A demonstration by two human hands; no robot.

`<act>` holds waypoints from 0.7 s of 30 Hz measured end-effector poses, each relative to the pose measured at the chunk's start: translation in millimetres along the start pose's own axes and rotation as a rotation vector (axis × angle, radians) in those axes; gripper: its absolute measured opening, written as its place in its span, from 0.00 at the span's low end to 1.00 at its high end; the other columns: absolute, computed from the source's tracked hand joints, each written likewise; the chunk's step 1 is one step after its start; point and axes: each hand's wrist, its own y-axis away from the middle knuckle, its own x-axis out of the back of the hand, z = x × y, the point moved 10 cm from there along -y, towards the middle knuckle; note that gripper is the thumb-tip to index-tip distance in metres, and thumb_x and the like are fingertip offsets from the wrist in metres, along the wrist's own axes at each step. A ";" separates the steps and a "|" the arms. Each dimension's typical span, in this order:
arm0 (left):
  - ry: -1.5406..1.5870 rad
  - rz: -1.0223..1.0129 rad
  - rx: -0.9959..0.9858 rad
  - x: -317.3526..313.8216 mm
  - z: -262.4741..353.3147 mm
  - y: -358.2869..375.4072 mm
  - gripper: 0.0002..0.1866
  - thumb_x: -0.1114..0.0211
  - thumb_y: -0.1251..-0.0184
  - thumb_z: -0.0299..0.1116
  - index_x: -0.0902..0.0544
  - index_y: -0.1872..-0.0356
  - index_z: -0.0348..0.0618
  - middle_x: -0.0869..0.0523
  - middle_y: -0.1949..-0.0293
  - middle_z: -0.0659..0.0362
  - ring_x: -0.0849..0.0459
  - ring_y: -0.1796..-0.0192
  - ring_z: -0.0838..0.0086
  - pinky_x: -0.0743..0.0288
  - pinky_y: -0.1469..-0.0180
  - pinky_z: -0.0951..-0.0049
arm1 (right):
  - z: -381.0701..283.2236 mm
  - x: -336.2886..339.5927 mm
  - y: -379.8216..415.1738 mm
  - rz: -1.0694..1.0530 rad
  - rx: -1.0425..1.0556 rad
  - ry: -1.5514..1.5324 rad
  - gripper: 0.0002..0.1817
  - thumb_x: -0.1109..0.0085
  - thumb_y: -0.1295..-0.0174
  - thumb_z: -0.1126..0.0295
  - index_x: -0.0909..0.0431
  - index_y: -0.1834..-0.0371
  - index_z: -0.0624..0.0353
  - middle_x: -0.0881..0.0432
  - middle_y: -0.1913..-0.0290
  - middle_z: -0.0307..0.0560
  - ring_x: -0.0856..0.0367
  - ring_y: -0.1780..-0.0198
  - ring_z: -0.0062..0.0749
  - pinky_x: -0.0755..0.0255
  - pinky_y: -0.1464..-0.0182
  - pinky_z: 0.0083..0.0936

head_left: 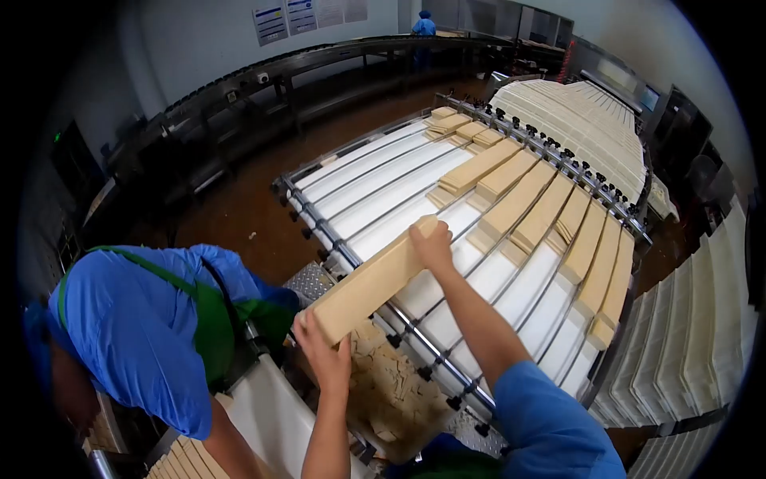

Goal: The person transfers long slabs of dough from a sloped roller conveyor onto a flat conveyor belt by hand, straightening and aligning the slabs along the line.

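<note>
A long, flat stack of beige strips [371, 283] spans my two hands, tilted above the near end of a white conveyor. My left hand [323, 355] is closed around its near lower end, with the thumb at the edge. At its far upper end, my right hand [431, 246] grips the stack. Beyond it lies the white conveyor bed [367, 199], split into lanes by thin metal rods. Similar beige stacks [519, 199] rest in several lanes toward the far and right sides. Broken beige pieces [391, 379] fill a container below my hands.
A co-worker in blue with a green apron [152, 319] leans in at the left beside a pale belt [271, 415]. More beige strips [187, 461] sit lower left. A metal crossbar [415, 327] edges the conveyor. White layered sheets [678, 343] stand right. Another person [424, 25] is far back.
</note>
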 end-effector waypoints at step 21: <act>0.188 -0.562 -0.034 -248.7 24.9 -59.3 0.24 0.37 0.41 0.21 0.23 0.41 0.45 0.15 0.62 0.51 0.20 0.66 0.77 0.25 0.62 0.75 | 79.4 30.4 -186.0 -0.030 0.016 0.642 0.37 0.61 0.38 0.50 0.44 0.29 0.64 0.50 0.26 0.59 0.58 0.24 0.55 0.66 0.28 0.55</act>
